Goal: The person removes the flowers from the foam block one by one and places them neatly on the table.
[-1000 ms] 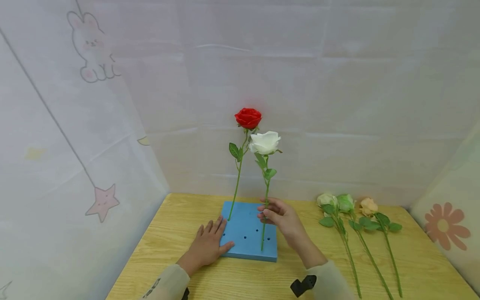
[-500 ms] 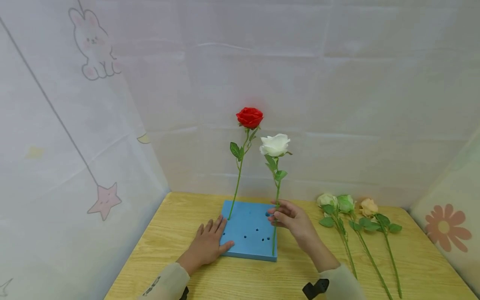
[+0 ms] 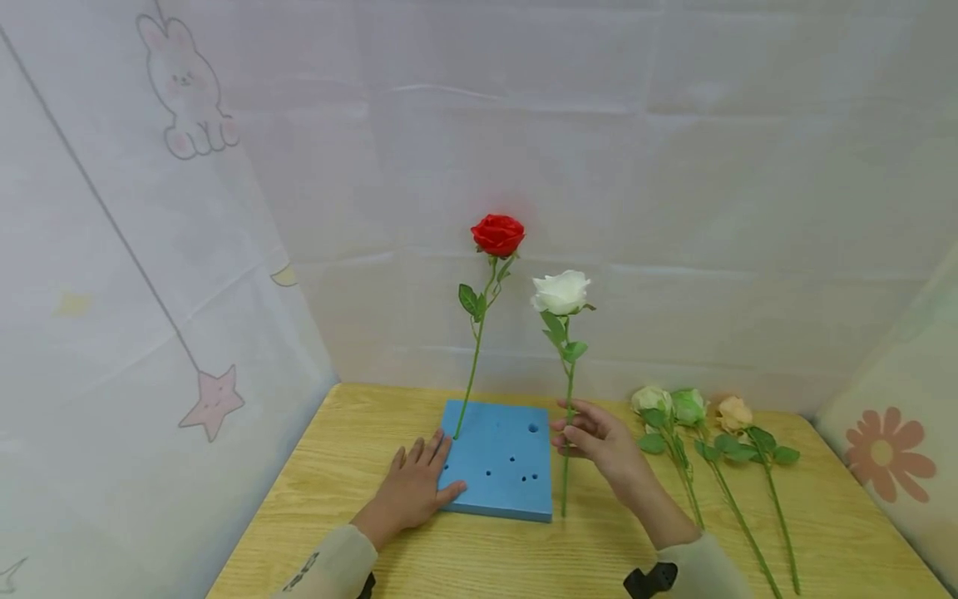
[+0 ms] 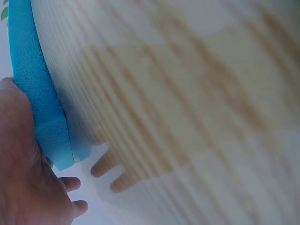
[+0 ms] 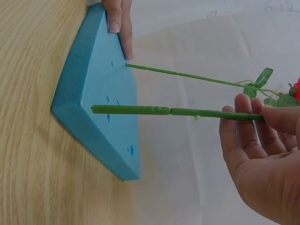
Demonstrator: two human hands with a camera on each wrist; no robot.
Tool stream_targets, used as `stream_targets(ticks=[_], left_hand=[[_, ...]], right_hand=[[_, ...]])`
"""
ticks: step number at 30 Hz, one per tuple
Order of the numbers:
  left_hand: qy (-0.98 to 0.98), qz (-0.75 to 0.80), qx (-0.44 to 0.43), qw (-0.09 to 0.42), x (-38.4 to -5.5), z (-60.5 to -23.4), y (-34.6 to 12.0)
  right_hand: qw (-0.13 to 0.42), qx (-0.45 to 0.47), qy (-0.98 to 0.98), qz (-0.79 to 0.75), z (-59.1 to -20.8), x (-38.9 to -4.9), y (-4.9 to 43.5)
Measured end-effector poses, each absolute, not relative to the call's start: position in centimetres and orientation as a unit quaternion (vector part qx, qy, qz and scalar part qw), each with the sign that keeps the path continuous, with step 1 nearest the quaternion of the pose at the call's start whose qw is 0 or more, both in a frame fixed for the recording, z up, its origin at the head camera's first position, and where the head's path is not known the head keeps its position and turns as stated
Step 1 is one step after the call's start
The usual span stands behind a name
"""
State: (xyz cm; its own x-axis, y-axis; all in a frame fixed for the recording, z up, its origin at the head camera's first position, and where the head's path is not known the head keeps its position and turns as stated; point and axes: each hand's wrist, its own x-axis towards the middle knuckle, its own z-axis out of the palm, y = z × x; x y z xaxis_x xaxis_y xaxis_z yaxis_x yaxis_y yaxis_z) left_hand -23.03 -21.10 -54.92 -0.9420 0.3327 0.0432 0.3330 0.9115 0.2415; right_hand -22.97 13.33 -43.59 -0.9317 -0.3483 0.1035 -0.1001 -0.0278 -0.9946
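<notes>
My right hand (image 3: 608, 445) pinches the stem of a white rose (image 3: 561, 293) between thumb and fingers, just right of the blue foam block (image 3: 467, 457). In the right wrist view the stem's cut lower end (image 5: 101, 109) is free, apart from any hole. My left hand (image 3: 410, 492) rests with straight, spread fingers on the block's left edge; the left wrist view shows this hand (image 4: 21, 164) against the block's side (image 4: 30, 70). A red rose (image 3: 498, 235) stands in the block near the left fingertips, leaning slightly right. Several small holes and one larger hole (image 3: 533, 428) mark the block.
On the right of the wooden table (image 3: 299, 507) lie a cream rose (image 3: 653, 401), a green rose (image 3: 689, 407) and a peach rose (image 3: 735, 413), stems towards the front. A pale printed cloth (image 3: 419, 166) hangs behind the table and at both sides.
My right hand has carried the white rose rightward, from above the block to beyond its right edge. The left hand, block and red rose stay in place.
</notes>
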Motion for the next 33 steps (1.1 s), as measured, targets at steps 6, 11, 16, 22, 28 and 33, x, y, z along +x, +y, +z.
stream_targets(ticks=[6, 11, 16, 22, 28, 33], left_hand=[[-0.978, -0.126, -0.169, -0.003, -22.8, -54.7, -21.1], [-0.976, -0.131, -0.174, -0.001, -22.8, -54.8, -21.2], [-0.975, -0.133, -0.176, 0.002, -22.8, -54.7, -21.1], [-0.976, -0.133, -0.174, -0.004, -22.8, -54.6, -21.1], [-0.976, -0.133, -0.172, -0.008, -22.7, -54.6, -21.1], [-0.977, -0.127, -0.169, -0.010, -22.8, -54.6, -21.1]], right_hand=[[0.090, -0.161, 0.704, -0.685, -43.4, -22.3, 14.2], [0.082, -0.175, 0.712, -0.675, -43.6, -22.0, 15.1], [0.090, -0.170, 0.714, -0.674, -43.7, -21.7, 15.9], [0.100, -0.148, 0.719, -0.671, -43.9, -21.1, 17.1], [0.105, -0.146, 0.729, -0.661, -44.5, -20.8, 18.1], [0.112, -0.134, 0.738, -0.651, -45.0, -20.6, 19.0]])
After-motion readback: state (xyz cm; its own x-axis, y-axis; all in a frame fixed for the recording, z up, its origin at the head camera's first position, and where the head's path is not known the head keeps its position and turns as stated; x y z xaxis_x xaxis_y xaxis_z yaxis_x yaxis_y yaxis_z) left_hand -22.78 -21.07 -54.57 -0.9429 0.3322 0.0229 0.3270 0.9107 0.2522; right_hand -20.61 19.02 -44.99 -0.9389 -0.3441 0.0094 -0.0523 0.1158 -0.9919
